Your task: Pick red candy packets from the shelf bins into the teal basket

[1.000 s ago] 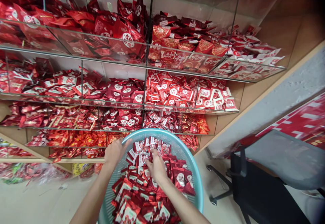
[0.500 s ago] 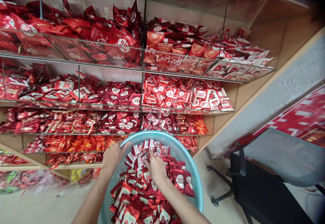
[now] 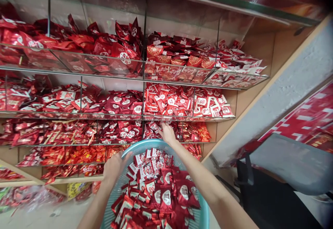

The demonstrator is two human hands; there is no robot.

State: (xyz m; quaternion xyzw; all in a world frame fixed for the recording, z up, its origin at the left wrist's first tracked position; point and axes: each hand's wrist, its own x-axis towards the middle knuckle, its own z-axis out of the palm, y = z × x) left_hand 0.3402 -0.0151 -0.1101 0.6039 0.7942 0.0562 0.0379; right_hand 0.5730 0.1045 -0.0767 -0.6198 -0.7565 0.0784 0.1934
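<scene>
A round turquoise plastic basket (image 3: pixel 204 201) holds many small red and dark-red snack packets (image 3: pixel 166 196), some with white round labels. My left hand (image 3: pixel 114 166) is closed over the basket's left rim, thumb on the inner side. My right hand (image 3: pixel 168 132) is stretched past the far rim to a shelf bin of small dark-red and white packets (image 3: pixel 152 129). Its fingers reach out, somewhat apart, at these packets; the fingertips are partly lost among them, and I see nothing held.
Shelves with clear front panels (image 3: pixel 104 70) and dividers hold red packets in several tiers. A black and grey office chair (image 3: pixel 270 187) stands at the right by the grey wall (image 3: pixel 293 69). Plastic bags (image 3: pixel 39 196) lie under the lowest shelf at left.
My right hand has moved from the packets inside the basket forward and up to the shelf bin. My left hand stays on the rim. The view has tilted slightly upward.
</scene>
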